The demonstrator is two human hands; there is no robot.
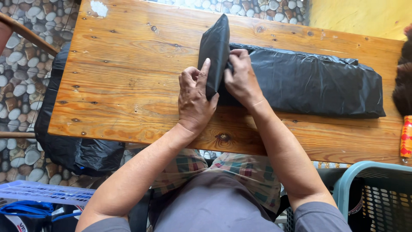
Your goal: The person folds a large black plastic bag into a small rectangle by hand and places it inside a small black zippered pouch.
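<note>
A long black plastic bag point(309, 83) lies flat across the wooden table point(128, 64), folded into a wide strip. Its left end point(216, 47) is turned up and stands as a folded flap. My left hand point(195, 99) presses against the left side of that flap, fingers curled and index finger pointing up along it. My right hand point(241, 77) grips the flap from the right side, thumb and fingers pinching the plastic. Both hands hold the same fold between them.
More black plastic point(73, 146) hangs off the table's left edge toward the pebble floor. A teal perforated basket point(373, 193) stands at the lower right. A red-and-yellow patterned object point(406, 136) sits at the right table edge. A pale crate point(43, 193) is at lower left.
</note>
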